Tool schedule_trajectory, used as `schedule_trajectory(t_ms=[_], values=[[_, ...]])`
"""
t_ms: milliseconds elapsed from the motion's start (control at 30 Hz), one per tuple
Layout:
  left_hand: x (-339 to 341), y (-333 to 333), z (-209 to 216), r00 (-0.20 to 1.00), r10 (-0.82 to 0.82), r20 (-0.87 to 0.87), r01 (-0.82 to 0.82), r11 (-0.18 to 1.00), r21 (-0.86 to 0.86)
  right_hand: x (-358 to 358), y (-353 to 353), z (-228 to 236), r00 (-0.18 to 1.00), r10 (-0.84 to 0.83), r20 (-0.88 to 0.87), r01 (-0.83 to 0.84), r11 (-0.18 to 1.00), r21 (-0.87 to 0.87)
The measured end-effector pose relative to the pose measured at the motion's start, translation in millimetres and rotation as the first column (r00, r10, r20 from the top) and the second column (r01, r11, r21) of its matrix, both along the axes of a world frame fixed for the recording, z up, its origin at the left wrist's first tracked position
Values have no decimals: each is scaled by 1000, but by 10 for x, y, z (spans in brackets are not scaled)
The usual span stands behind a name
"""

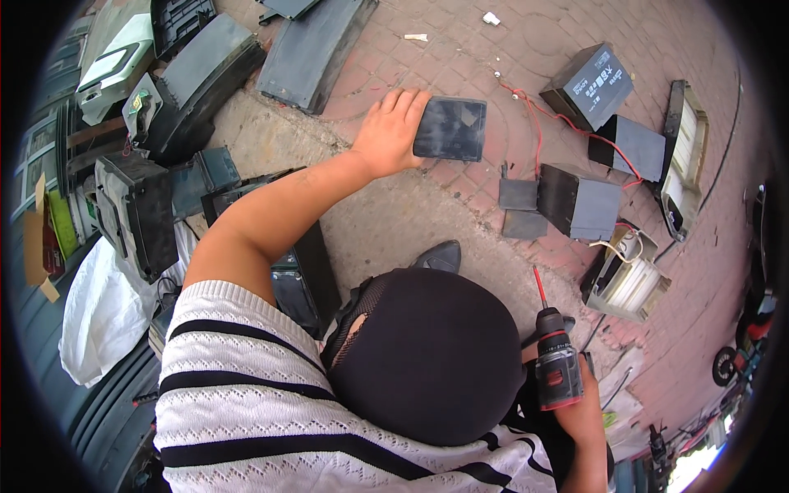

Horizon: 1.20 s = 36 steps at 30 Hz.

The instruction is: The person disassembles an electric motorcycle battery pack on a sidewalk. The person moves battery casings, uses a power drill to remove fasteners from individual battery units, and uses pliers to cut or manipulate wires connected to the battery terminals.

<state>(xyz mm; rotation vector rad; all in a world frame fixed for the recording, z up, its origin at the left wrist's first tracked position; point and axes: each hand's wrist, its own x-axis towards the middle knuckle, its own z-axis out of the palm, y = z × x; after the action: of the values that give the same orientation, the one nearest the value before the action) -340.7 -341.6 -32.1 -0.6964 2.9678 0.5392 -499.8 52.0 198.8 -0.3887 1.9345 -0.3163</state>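
Holding a flat dark block (462, 138) by its L end, the person's L hand (390, 133) reaches fwd in the head view, curled round the edge. Block is near mid-frame over the brick paving (460, 62); can't tell if it's resting or lifted. R hand (582, 404) is wrapped round a cordless drill (559, 371), partly hidden behind it; the red bit (539, 286) points away from the body, well apart from the block. Step in hand looks like handling the block w/ the drill at the ready. Next move prob. calls for a firm L grip & the bit kept clear of wires.

Containers, R side: an open casing (618, 308) has pale ribbed stuff inside, w/ a white wire (629, 258) looped over it; a longer open casing (674, 123) has similar pale contents. Grey-sided box (596, 207) is just beside two small dark plates (521, 209); contents n/a, can't tell. Red wire (528, 100) runs nr the printed black box (592, 86). Far L, a cardboard carton (34, 246) stands w/ flaps out; white bag's (103, 320) contents hidden.
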Motion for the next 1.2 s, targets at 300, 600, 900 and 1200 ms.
schedule_trajectory(t_ms=[300,600,900,1200], values=[[98,121,-1,999,36,-21,-37,999,-36,-18,-70,23,998,61,-30,-62,997,-44],[104,172,25,999,30,-20,-32,997,-73,19,-139,94,1000,22,1,-22,1000,-16],[89,171,25,999,47,-4,-47,996,-73,-1,-62,82,998,41,37,-42,998,43],[81,155,20,997,74,16,-73,995,-67,-16,-27,81,994,106,9,-106,992,61]])
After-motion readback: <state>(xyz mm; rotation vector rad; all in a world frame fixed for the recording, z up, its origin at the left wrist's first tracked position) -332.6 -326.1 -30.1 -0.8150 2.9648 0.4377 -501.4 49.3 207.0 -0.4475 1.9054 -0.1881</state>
